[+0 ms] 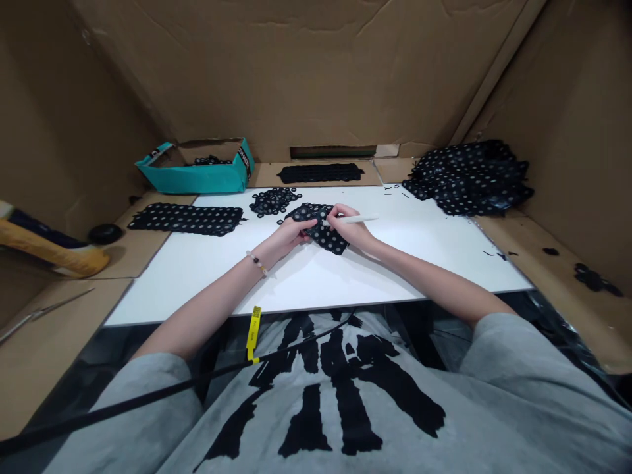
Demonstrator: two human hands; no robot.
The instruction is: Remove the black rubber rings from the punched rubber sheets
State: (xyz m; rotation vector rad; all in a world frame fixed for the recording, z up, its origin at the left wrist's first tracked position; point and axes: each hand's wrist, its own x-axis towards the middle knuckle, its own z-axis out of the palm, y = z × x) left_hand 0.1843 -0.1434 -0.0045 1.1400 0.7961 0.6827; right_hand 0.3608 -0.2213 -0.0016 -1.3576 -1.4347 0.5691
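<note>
Grey shirt fabric with a bold black print (326, 388) lay closest. Beyond it, I saw the left hand (296, 230) pinching a flat black sheet with pale round dots (333, 242) by its left side, thumb on top; the right hand (348, 224) had its fingers closed round a slim white pen-shaped tool (363, 218), tip at the sheet, contact unclear. I judged the step to be working over single dots; the next move seemed to call for a steady left pinch and small tip shifts. Just past the left fingers sat a pile of loose black rings (274, 201); well right of both hands, a heap of black dotted pieces (469, 178).
</note>
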